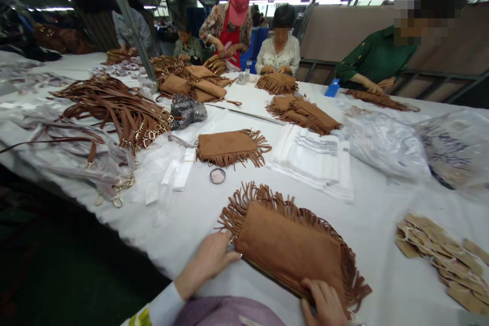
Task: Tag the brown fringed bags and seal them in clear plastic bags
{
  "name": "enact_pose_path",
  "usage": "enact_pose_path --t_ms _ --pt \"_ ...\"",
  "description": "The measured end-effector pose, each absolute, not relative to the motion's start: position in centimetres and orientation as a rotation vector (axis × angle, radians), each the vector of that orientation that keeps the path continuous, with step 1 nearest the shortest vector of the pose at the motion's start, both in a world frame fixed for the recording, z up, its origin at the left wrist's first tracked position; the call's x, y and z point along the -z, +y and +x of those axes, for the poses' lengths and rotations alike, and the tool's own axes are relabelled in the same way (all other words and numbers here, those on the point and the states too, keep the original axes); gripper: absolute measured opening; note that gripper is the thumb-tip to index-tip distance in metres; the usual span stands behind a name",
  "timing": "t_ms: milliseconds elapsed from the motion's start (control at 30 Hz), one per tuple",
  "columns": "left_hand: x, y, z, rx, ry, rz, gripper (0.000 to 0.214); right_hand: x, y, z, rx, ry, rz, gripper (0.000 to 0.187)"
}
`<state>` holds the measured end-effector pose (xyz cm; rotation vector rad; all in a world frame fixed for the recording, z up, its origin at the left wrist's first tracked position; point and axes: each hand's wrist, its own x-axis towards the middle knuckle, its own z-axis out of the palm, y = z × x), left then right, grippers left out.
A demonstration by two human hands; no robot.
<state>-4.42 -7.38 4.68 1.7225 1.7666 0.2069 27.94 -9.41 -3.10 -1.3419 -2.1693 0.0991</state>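
Suede-brown, the fringed pouch [290,244] lies flat on the white tabletop [382,214] right in front of me. My left hand [214,257] has its fingers drawn together at the corner by the metal ring [234,239]; I cannot tell whether they pinch it. My right hand [324,303] rests with its fingers laid loosely on the near edge. I judge I'm working the ring end, which calls for a steady hold-down. Paper tags [443,260] lie to the right.
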Motion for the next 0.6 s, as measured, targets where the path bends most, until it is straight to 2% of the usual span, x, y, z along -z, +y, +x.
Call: enact_pose_path --t_ms 133,233,367,467,533,600 --pt "-4.1 -7.7 -4.3 -0.492 1.552 1.485 0.028 2.1 -10.4 27.7 -0.124 -2.154 -1.341 0.026" --pt "-3.1 -8.0 -4.1 -0.618 1.404 1.275 0.034 0.7 -11.5 27.0 -0.189 -2.119 -1.455 0.028" --pt "-0.5 -7.5 -4.1 -0.650 1.430 1.186 0.053 -1.0 -11.9 26.6 -0.322 -2.075 -1.576 0.027" --pt "1.5 -7.3 -4.3 -0.541 1.463 1.321 0.046 -2.4 -10.9 28.6 -0.534 -1.965 -1.622 0.016" --pt "2.4 -7.2 -4.6 -0.465 1.491 1.397 0.043 -3.2 -9.1 31.5 -0.490 -1.807 -1.741 0.015" --pt "3.0 -7.2 -4.7 -0.460 1.542 1.414 0.046 -3.6 -6.6 35.4 -0.278 -1.649 -1.913 0.027"
